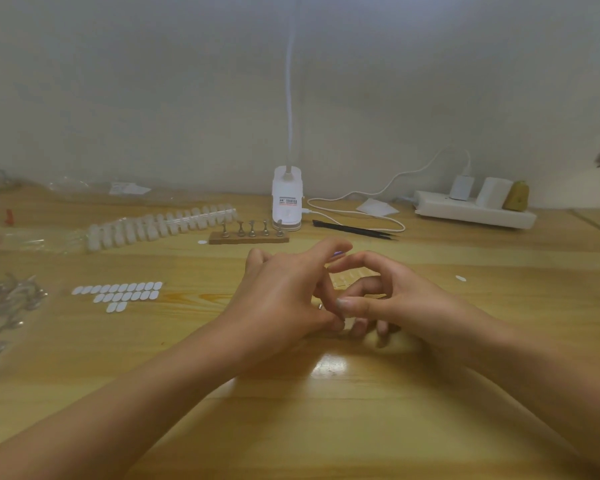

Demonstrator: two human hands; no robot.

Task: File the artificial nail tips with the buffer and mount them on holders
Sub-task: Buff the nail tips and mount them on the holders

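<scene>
The left hand's (284,296) fingers (328,249) were curled, a small purple piece (338,253) showing under the forefinger. The right hand's (400,301) fingers (355,263) bent into a ring against them. What either gripped could not be told. Beyond, on the glossy pale wooden desk (326,410), lay a ribbed strip of white plastic nail tips (160,223) and a wooden bar of five small metal holders (248,236).
</scene>
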